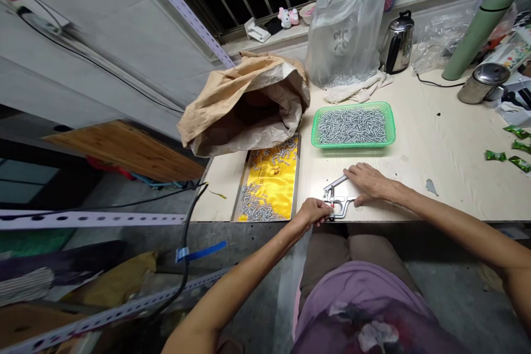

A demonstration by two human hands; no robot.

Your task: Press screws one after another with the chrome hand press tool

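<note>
A small metal hand press tool stands at the near edge of the pale table. My right hand lies over its lever handle, fingers curled on it. My left hand is pinched at the tool's front, holding something too small to make out. Just behind the tool sits a green plastic tray full of small silver metal pieces. To the left, a yellow tray holds more silver pieces at its near end.
A brown paper sack lies open behind the yellow tray. A clear plastic bag, a steel kettle, a green flask and a steel cup stand at the back. Green wrapped sweets lie at the right.
</note>
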